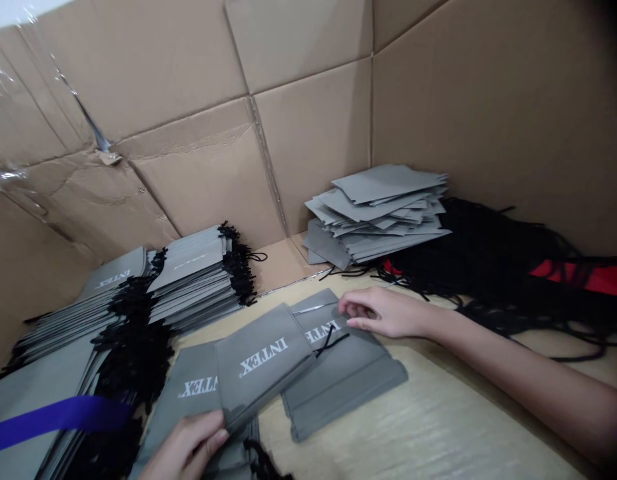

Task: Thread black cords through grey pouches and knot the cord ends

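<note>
My left hand is closed on the lower edge of a grey INTEX drawstring pouch. A short black cord sticks out at the pouch's right side. My right hand pinches a thin silvery rod, whose left end meets the pouch's upper right corner. Beneath that hand, another printed grey pouch lies flat on the pale tabletop. To the left, partly under the held pouch, rests a small pile of printed pouches with black cords along its lower right.
Corded pouch stacks stand at the left, one bound by a purple band. Uncorded grey pouches are heaped at the back, beside a tangle of black cords with red strips. Cardboard walls enclose the table.
</note>
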`<action>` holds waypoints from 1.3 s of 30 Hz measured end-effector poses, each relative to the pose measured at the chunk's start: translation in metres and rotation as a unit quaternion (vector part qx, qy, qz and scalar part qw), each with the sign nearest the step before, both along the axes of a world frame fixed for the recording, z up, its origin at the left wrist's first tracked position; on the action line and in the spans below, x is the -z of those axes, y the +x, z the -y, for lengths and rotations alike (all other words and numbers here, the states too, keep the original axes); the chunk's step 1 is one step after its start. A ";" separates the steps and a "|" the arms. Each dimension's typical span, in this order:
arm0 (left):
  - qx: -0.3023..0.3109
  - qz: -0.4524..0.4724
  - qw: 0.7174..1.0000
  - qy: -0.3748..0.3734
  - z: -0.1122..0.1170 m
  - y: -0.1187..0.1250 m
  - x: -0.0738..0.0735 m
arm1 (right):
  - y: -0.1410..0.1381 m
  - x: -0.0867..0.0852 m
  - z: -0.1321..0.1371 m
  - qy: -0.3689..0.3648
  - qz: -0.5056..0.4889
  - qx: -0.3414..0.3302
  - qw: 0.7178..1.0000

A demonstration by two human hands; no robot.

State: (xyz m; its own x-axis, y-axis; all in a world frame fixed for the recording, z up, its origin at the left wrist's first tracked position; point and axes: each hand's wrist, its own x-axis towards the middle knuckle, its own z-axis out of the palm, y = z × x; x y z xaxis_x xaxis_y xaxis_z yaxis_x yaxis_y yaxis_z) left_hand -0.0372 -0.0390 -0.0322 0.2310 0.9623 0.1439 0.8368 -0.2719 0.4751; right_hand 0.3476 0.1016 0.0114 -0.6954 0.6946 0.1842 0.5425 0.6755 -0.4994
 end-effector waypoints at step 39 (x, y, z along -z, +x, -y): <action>0.020 -0.068 0.997 -0.028 -0.004 0.004 -0.011 | -0.009 0.021 -0.001 0.008 -0.158 -0.063 0.985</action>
